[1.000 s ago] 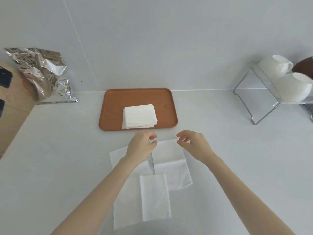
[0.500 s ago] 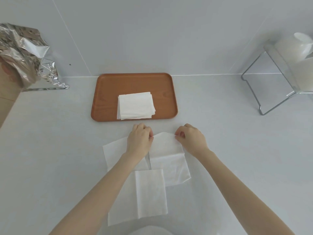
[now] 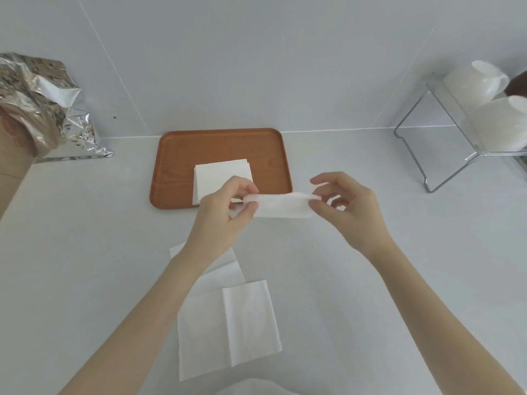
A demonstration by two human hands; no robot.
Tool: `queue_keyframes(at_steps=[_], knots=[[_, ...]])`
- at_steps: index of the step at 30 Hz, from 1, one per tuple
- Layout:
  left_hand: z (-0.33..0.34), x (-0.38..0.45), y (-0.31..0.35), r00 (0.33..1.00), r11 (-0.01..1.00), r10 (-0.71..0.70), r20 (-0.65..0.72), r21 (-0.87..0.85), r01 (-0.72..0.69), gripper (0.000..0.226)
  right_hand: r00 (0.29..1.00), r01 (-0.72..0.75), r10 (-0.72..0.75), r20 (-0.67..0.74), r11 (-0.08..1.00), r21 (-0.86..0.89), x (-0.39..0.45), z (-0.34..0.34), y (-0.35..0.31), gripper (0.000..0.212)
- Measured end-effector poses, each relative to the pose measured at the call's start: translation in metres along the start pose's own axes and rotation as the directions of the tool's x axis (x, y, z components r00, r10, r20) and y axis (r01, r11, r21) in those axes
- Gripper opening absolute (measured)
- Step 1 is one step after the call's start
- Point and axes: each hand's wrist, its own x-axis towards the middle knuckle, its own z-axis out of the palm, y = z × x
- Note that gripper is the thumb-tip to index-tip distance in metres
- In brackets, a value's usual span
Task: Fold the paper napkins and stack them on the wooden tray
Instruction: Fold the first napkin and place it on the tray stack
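Note:
A white paper napkin [image 3: 281, 206] hangs in the air just in front of the wooden tray [image 3: 182, 155], stretched between both hands. My left hand [image 3: 221, 215] pinches its left end and my right hand [image 3: 349, 208] pinches its right end. On the tray lies a stack of folded napkins [image 3: 219, 172], partly hidden by my left hand. More loose napkins [image 3: 228, 323] lie on the counter near me, under my left forearm.
Crumpled silver foil bag [image 3: 42, 101] stands at the back left beside a brown box [image 3: 11, 172]. A clear rack [image 3: 445, 155] with white cups [image 3: 473, 84] stands at the back right. The white wall rises right behind the tray.
Both hands pinched the top corners of a napkin on the counter, then lifted it up and toward the tray. It now hangs between them.

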Motion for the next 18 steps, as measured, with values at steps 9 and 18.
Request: queue_keyframes(at_steps=[9, 18], knots=[[0.024, -0.054, -0.044, 0.918, 0.964, -0.225, 0.326, 0.210, 0.162, 0.013, 0.914, -0.156, 0.233, 0.332, 0.958, -0.243, -0.053, 0.020, 0.056, 0.023], [0.022, -0.014, -0.046, 0.949, 0.968, -0.182, 0.257, 0.215, 0.128, 0.007, 0.944, -0.165, 0.221, 0.246, 0.959, -0.230, -0.025, 0.022, 0.061, 0.013]])
